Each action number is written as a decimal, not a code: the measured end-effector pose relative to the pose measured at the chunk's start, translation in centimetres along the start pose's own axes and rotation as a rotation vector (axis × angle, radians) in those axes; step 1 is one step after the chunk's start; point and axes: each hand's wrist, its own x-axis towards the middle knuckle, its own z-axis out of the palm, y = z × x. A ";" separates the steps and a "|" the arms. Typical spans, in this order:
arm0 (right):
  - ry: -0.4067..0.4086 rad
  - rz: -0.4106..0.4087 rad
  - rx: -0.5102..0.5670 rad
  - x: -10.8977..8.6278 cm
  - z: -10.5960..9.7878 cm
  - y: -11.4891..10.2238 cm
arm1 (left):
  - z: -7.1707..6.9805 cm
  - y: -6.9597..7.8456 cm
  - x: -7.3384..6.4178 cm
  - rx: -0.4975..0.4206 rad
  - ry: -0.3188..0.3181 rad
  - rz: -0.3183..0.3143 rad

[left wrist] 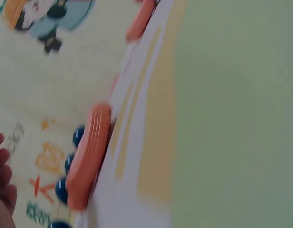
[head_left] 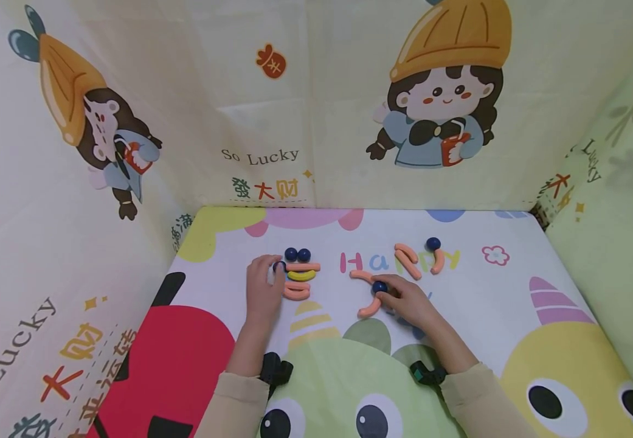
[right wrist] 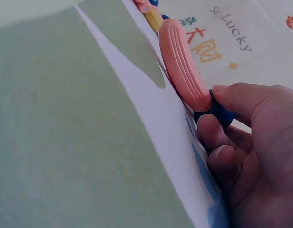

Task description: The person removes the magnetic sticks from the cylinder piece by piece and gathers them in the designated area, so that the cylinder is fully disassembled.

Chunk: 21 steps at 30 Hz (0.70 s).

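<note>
My left hand (head_left: 264, 289) hovers beside a dark blue ball (head_left: 279, 266), which its fingers partly cover. In the left wrist view its fingertips (left wrist: 4, 178) appear apart from the blue balls (left wrist: 61, 190). A group beside it holds two more blue balls (head_left: 297, 255), a straight pink stick (head_left: 303, 267), a yellow curved piece (head_left: 301, 275) and two pink curved pieces (head_left: 297, 291). My right hand (head_left: 409, 299) pinches a dark blue ball (head_left: 379, 288) between thumb and fingers. One pink curved piece (head_left: 369, 308) lies against that ball, and another (head_left: 361, 275) lies above it.
At the back right lie two pink pieces (head_left: 407, 261), with a blue ball (head_left: 433, 244) over a curved pink piece (head_left: 438, 262). The table (head_left: 458, 304) has a printed cartoon cover. Printed cloth walls (head_left: 338, 140) stand behind and at both sides.
</note>
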 end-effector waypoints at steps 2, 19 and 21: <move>-0.005 0.005 0.008 0.0 0.0 0.0 | 1.1 1.3 -0.6 -0.026 -0.090 0.104; 0.024 -0.048 0.005 0.2 0.1 0.3 | 8.3 6.1 -3.9 0.087 -0.770 0.179; 0.024 -0.047 0.014 0.2 0.0 0.4 | 8.8 6.0 -4.1 0.113 -0.782 0.202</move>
